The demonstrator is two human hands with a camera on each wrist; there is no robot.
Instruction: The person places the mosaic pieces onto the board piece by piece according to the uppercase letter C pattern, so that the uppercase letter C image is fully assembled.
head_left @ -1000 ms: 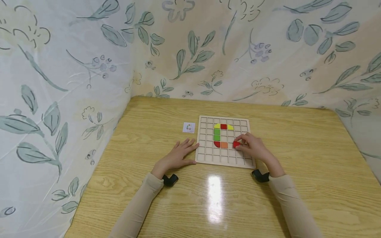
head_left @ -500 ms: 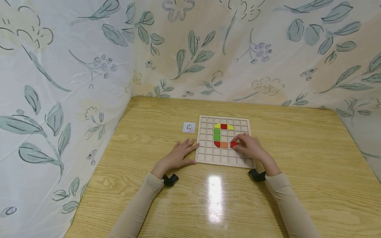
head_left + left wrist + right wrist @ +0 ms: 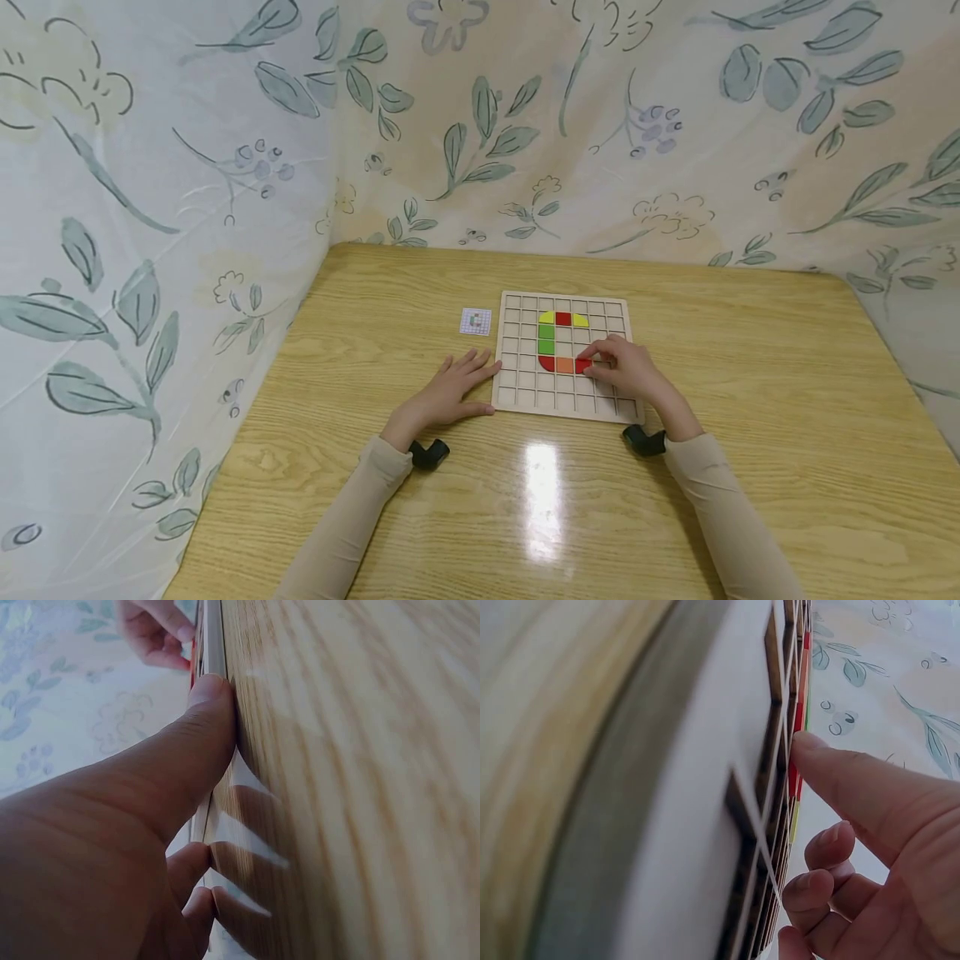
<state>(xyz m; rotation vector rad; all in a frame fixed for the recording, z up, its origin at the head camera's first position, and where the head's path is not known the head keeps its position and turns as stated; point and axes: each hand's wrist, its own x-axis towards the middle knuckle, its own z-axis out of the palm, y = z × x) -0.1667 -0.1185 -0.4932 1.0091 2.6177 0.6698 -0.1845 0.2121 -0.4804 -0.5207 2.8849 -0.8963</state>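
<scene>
In the head view a wooden grid board (image 3: 528, 402) lies on the table. My right hand (image 3: 628, 367) reaches over its right side, and its thumb and forefinger pinch a red tile (image 3: 582, 367) at the cell just right of the orange tile (image 3: 565, 365). A red rounded tile (image 3: 547, 364), green tiles (image 3: 547, 340), yellow curved tiles (image 3: 581, 320) and a dark red square tile (image 3: 563, 319) sit in other cells. In the right wrist view my thumb (image 3: 821, 750) touches red. My left hand (image 3: 444, 394) lies spread, fingertips against the board's left edge.
A small card (image 3: 476, 322) printed with a coloured grid pattern lies left of the board. The wood-grain table (image 3: 480, 517) meets a floral cloth (image 3: 525, 125) behind and at the left. Black wrist devices (image 3: 431, 454) sit under both wrists.
My right hand has moved slightly left with the red tile, which now lies beside the orange tile instead of a little to its right. My left hand has stayed still.
</scene>
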